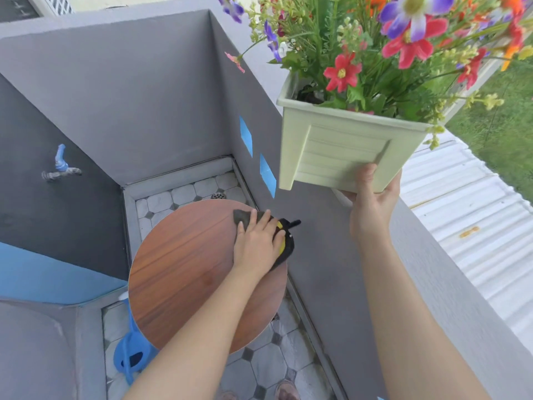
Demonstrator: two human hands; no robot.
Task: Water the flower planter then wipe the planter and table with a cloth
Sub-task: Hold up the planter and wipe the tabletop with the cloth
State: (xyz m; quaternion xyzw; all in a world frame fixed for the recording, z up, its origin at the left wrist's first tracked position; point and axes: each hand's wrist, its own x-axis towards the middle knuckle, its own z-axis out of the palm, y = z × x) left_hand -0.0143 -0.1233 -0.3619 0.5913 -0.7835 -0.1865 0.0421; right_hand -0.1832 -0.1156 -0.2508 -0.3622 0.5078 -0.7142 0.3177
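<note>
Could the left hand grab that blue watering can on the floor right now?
Probably not directly: the left hand presses the cloth on the table, and the watering can stands on the floor, partly under the tabletop's edge.

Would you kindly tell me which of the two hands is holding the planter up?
The right hand, gripping the pale green planter from below, clear of the table; the left hand instead presses flat on the dark cloth there.
</note>
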